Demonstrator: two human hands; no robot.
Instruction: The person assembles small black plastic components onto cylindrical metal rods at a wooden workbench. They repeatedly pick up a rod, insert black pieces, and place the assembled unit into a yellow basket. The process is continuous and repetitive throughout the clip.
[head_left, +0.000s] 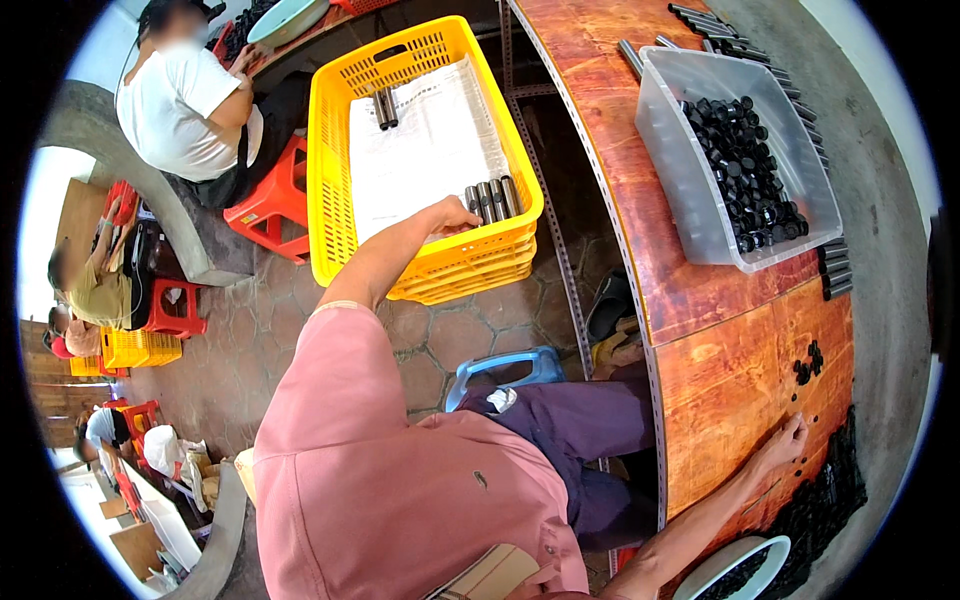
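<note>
Two hands work apart. Upper centre, a yellow perforated plastic crate [330, 150] lined with white paper holds a short row of dark metal tubes [492, 200]; the left hand [452, 216] rests on that row, fingers curled, grip not discernible. Lower right, the right hand [783, 447] lies flat-fingered on the orange wooden tabletop [720, 370], touching small black caps [808, 362]. Advice: lay each tube parallel, flush against its neighbour.

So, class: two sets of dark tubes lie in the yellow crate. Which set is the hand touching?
The near set, at the crate's front wall by the left hand; the far pair lies untouched.
</note>
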